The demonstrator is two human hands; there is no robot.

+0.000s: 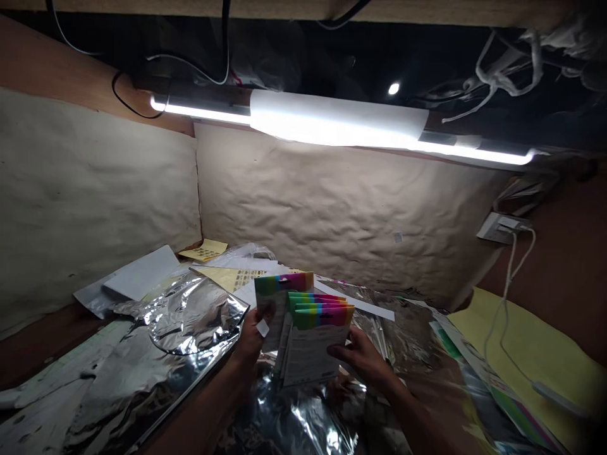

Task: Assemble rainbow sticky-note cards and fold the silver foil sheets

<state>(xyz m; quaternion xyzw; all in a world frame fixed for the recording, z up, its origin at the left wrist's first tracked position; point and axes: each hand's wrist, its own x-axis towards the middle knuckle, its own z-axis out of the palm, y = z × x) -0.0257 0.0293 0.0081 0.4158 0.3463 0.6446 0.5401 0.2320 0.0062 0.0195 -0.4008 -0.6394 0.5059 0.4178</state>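
Observation:
My left hand (pixel 248 341) is closed on the edge of a flat packet (pixel 275 289) with a rainbow-coloured top and a hang hole. A small white sticker (pixel 262 327) shows at the thumb of that hand. To the right, my right hand (pixel 363 357) grips the side of a fanned stack of packets (pixel 317 354) of the same kind. Their coloured tops are staggered, and the front one has a pale panel with small print and a barcode near its lower edge. Both groups are held upright, close together, above shiny silver film (pixel 303 420). Some of the left fingers are hidden behind the packet.
Silver foil sheets (pixel 194 316) cover the left side. White paper (pixel 142 272) and yellow sticker sheets (pixel 205 249) lie at the back left. On the right are yellow paper (pixel 531 341) and a white cable (pixel 507 278) from a wall socket (pixel 496 227). A tube light (pixel 332 126) hangs low overhead.

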